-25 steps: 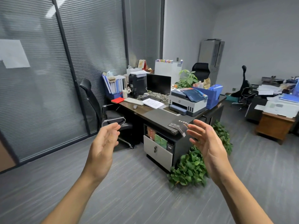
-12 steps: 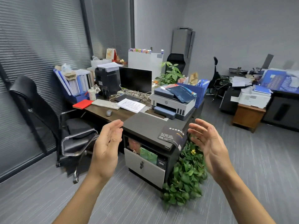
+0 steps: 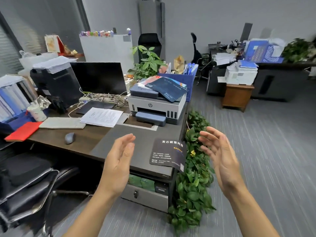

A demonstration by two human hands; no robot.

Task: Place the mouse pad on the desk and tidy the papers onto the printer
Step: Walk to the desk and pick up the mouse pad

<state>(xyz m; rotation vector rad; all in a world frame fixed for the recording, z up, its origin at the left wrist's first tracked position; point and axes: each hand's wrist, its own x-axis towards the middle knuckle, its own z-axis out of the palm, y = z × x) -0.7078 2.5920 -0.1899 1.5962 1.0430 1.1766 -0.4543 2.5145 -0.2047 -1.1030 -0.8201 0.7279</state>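
Note:
A dark mouse pad [image 3: 168, 153] with white lettering lies at the near right corner of the desk [image 3: 130, 139], its right edge hanging over the side. A stack of printed papers [image 3: 102, 116] rests on the desk left of the white printer [image 3: 156, 104]. On the printer's lid lie a dark blue pad and some sheets [image 3: 165, 87]. My left hand [image 3: 118, 164] is raised, open and empty, just left of the mouse pad. My right hand [image 3: 219, 155] is open and empty to the right of it, above the plant.
A grey mouse [image 3: 69, 138], keyboard [image 3: 62, 123], red booklet [image 3: 23, 131], monitor [image 3: 99, 77] and cables crowd the desk. A black office chair [image 3: 25, 178] stands at the left. Leafy plants [image 3: 193, 183] grow along the desk's right side. A wooden cabinet [image 3: 236, 96] stands beyond.
I have walked closer to the desk, which now fills the view. Both hands stay raised and open, now flanking the mouse pad at the desk's corner.

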